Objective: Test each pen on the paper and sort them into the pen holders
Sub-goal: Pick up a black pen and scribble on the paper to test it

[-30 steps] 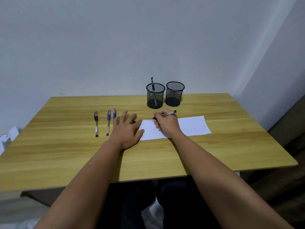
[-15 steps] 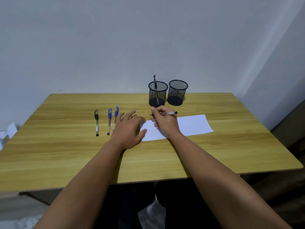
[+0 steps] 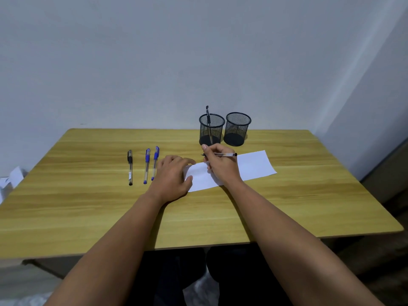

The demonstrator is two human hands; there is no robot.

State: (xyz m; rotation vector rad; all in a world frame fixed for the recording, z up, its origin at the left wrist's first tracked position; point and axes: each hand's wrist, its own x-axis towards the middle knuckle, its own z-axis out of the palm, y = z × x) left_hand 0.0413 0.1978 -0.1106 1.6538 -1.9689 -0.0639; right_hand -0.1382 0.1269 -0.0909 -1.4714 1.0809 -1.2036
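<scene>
Pens first: three untested ones lie side by side left of centre on the tabletop (image 3: 88, 217), a black pen (image 3: 130, 167) and two blue pens (image 3: 147, 166) (image 3: 155, 163), all pointing toward the far edge, where they were a second ago. Your left hand (image 3: 174, 177) lies flat, fingers relaxed, pressing the left end of the paper (image 3: 254, 165); it has barely shifted. The change is at your right hand (image 3: 220, 165): its fingers pinch a clear pen (image 3: 220, 154), which now lies nearly level, tip toward the left and raised off the sheet, where a second ago it was angled down onto the paper. I'd judge the test stroke done and the pen ready for sorting; whether it left a mark is too small to tell.

Toward the far edge stand two black mesh holders, touching or nearly so. The left holder (image 3: 211, 129) has one dark pen (image 3: 208, 117) upright in it; the right holder (image 3: 237, 129) looks empty.

The tabletop is pale wood grain, set against a plain white wall (image 3: 198, 51), with a room corner at the right. Crumpled white material (image 3: 11, 180) shows past the left edge.
</scene>
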